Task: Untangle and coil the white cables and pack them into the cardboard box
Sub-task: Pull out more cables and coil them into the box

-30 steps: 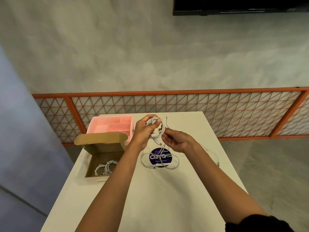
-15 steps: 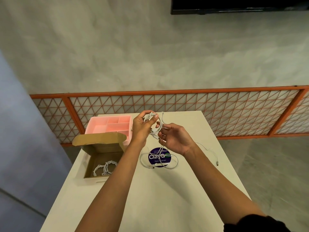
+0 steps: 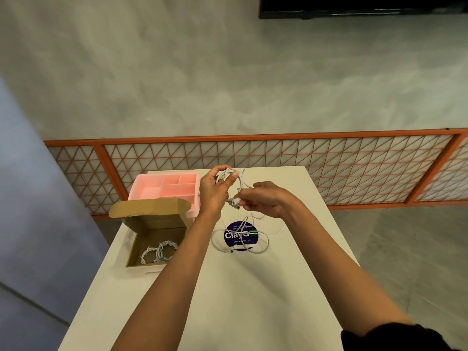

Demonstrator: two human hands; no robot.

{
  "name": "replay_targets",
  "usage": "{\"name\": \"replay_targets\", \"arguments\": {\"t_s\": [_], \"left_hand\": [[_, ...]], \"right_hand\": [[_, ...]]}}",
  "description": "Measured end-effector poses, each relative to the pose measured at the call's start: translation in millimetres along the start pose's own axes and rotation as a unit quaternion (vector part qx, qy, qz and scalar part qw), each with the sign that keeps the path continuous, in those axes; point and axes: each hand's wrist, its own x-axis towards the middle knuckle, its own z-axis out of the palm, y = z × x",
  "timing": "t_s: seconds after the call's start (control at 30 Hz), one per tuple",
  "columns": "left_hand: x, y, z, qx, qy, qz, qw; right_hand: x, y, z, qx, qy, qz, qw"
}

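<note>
Standing on a white table (image 3: 228,300), open cardboard box (image 3: 152,210) at left with coiled white cables (image 3: 159,252) inside, pink tray (image 3: 152,191) behind it, left hand (image 3: 215,191) gripping a cable coil (image 3: 224,174) above the table, right hand (image 3: 268,198) pinching its plug (image 3: 234,202), loose cable (image 3: 263,247) on a round sticker (image 3: 233,235).

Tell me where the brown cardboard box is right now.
In the head view, the open brown cardboard box sits at the left edge of the white table, right in front of the pink compartment tray.

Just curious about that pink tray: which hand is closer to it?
Left. The left hand sits just right of the pink tray, holding coiled cable; the right hand is farther right, pinching the plug.
</note>
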Motion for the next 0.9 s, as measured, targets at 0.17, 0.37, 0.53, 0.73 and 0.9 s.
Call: {"name": "replay_targets", "arguments": {"t_s": [0.17,0.37,0.53,0.73,0.9], "left_hand": [[2.7,-5.6,-5.3,-0.003,0.033,0.017,0.999],[0.0,-14.1,-9.5,0.025,-0.003,0.048,0.999],[1.3,-20.3,-13.6,0.051,-0.026,0.052,0.997],[-3.6,-37.8,-30.2,0.031,0.023,0.004,0.999],[1.5,-32.5,-33.3,0.032,0.048,-0.002,0.998]], "right_hand": [[-8.0,0.8,-4.7,-0.193,-0.01,0.003,0.981],[-8.0,0.8,-7.8,-0.172,0.007,-0.094,0.981],[-15.1,-2.1,-8.2,-0.124,-0.006,-0.152,0.981],[-29.8,-23.0,-27.6,-0.183,-0.065,-0.168,0.966],[-32.8,-22.9,-40.8,-0.285,-0.124,-0.123,0.942]]}}
